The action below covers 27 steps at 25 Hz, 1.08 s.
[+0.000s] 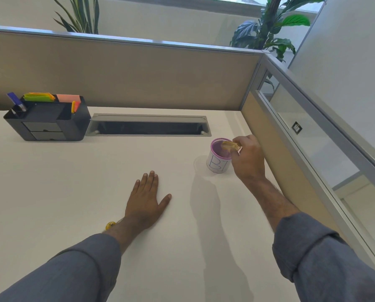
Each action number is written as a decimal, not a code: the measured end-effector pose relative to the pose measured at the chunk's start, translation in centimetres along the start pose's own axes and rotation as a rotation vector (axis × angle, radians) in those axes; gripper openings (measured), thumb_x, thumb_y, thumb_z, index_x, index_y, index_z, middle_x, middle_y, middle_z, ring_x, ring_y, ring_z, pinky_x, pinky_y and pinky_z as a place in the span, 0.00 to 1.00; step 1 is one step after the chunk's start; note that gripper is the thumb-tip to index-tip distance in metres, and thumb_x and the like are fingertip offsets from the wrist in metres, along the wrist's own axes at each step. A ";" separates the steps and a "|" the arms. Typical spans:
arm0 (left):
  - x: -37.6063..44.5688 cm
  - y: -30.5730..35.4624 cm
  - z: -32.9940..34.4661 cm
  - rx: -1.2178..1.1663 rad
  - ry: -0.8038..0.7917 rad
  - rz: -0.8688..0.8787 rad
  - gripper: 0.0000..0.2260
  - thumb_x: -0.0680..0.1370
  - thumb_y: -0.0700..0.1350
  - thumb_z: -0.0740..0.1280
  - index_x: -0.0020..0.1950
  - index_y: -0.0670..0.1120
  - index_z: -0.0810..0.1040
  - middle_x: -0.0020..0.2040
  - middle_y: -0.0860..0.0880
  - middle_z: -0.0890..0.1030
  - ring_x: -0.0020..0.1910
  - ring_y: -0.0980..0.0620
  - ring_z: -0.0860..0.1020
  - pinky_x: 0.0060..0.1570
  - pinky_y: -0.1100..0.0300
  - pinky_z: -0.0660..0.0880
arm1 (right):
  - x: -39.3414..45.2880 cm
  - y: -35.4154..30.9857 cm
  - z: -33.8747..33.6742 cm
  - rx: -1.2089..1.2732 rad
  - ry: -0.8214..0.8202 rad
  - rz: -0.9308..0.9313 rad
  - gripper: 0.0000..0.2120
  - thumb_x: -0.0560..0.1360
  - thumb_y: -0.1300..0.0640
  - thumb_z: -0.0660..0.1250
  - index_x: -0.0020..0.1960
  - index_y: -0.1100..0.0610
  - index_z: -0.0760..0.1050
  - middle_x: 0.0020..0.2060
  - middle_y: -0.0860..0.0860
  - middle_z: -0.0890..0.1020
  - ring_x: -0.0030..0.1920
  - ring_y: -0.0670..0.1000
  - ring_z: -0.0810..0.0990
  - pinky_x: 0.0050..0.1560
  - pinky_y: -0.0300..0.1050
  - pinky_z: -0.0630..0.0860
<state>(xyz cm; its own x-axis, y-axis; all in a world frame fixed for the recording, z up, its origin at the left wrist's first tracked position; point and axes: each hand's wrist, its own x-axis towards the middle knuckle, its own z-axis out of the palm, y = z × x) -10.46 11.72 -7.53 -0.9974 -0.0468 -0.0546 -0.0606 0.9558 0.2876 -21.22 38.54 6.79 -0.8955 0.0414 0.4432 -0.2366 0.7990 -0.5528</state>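
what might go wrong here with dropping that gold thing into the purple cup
1. The gold thing is pinched by the right hand over the rim of the cup, not clearly inside. Released now, it may catch the rim and fall onto the desk.
2. The left hand lies flat on the desk, apart from the cup, so nothing steadies it. A nudge from the right hand could tip it.

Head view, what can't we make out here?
Small tan object pinched by the right hand over the purple-rimmed white-labelled cup: blurred, fingers cover its end.
Cup's inside: shadowed, contents unclear.
Small yellow item beside the left hand's wrist: mostly hidden by the forearm.
Grey desk cable slot: interior dark.
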 end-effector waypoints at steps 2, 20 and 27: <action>0.1 -0.1 -0.3 -0.018 -0.030 0.005 0.38 0.78 0.67 0.44 0.81 0.45 0.43 0.83 0.49 0.44 0.81 0.51 0.41 0.79 0.53 0.40 | -0.5 -0.7 -0.2 0.237 0.066 0.208 0.09 0.69 0.64 0.74 0.49 0.61 0.80 0.43 0.54 0.80 0.39 0.52 0.77 0.37 0.37 0.71; -8.4 -7.9 -8.5 -0.247 -0.240 -0.051 0.39 0.62 0.67 0.76 0.70 0.58 0.70 0.60 0.58 0.70 0.53 0.56 0.77 0.52 0.59 0.72 | -8.9 -10.5 2.2 1.436 -0.308 0.874 0.10 0.76 0.64 0.68 0.57 0.59 0.78 0.45 0.56 0.85 0.44 0.55 0.83 0.42 0.48 0.80; -9.9 -8.6 -7.8 -0.546 -0.015 -0.188 0.12 0.72 0.43 0.76 0.54 0.49 0.83 0.51 0.50 0.79 0.42 0.55 0.79 0.45 0.67 0.71 | -11.2 -13.5 3.7 1.332 -0.376 0.838 0.07 0.77 0.61 0.68 0.54 0.56 0.82 0.49 0.54 0.85 0.44 0.53 0.76 0.41 0.47 0.74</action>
<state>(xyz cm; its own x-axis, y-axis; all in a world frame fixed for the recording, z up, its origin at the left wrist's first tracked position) -0.41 1.69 -1.97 -0.9672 -0.1931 -0.1649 -0.2517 0.6430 0.7233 -9.45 25.08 6.64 -0.9240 -0.1266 -0.3607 0.3782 -0.4400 -0.8145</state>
